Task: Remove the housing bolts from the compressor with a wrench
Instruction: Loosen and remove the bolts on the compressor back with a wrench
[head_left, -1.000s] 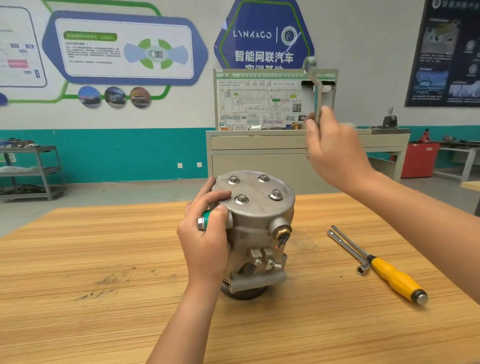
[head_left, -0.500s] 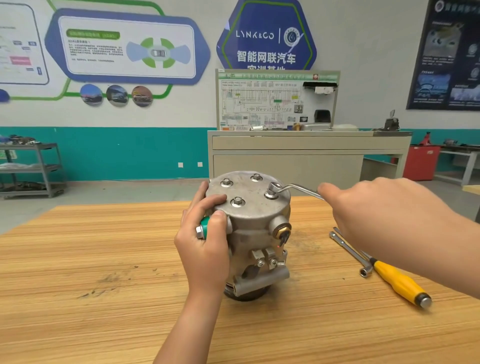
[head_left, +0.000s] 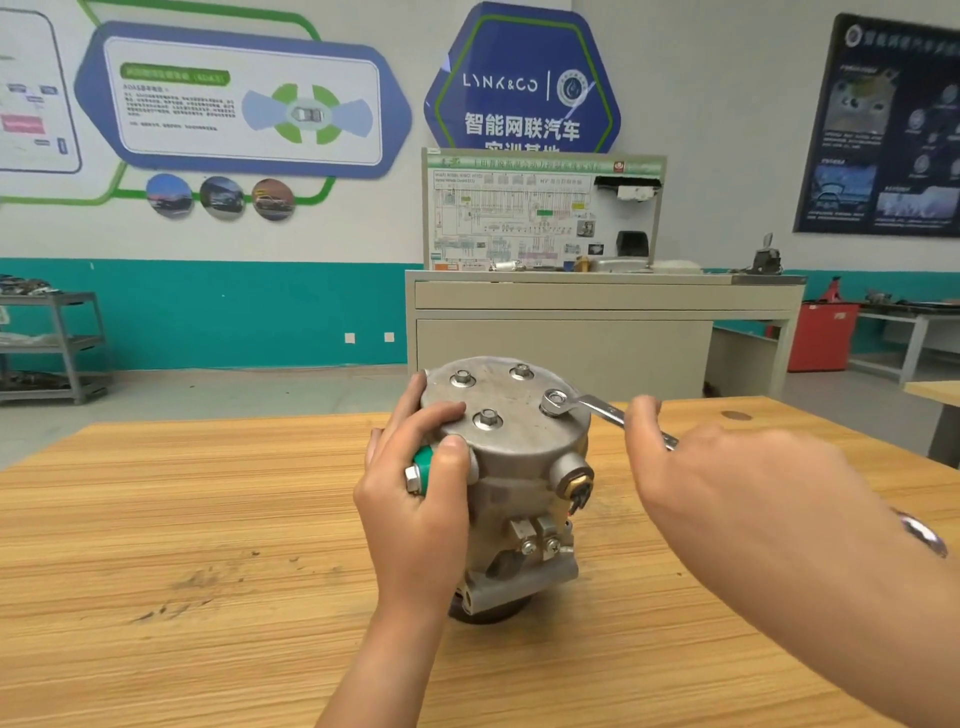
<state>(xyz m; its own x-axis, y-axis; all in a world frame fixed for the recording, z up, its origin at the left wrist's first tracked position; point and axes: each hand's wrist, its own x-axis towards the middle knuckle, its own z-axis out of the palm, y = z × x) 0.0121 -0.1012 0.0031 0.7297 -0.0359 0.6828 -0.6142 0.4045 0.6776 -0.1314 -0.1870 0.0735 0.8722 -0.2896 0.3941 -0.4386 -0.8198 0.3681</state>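
Wrench ring seated on one housing bolt

Your compressor (head_left: 511, 483) stands upright near the middle of the wooden table (head_left: 208, 519), its flat round end cover facing up. Four housing bolts show on that cover: the far-left bolt (head_left: 462, 378), the far bolt (head_left: 521, 371), the near bolt (head_left: 487, 417) and the right bolt (head_left: 555, 400). All four sit down in the cover.

The ring end of your wrench (head_left: 597, 408) lies around the head of the right bolt, and its shaft runs out to the right and slightly toward you.

Your right hand (head_left: 727, 483) holds that shaft. The thumb lies along the metal and the handle passes under the palm. The hand is blurred, so how the other fingers wrap cannot be told.

Your left hand (head_left: 415, 499) grips the compressor's left side. The fingers curl over the cover's edge and the thumb presses just above the green-capped port (head_left: 425, 465).

Behind the table stands a grey cabinet (head_left: 571, 332) carrying a wiring-diagram board (head_left: 540, 213).
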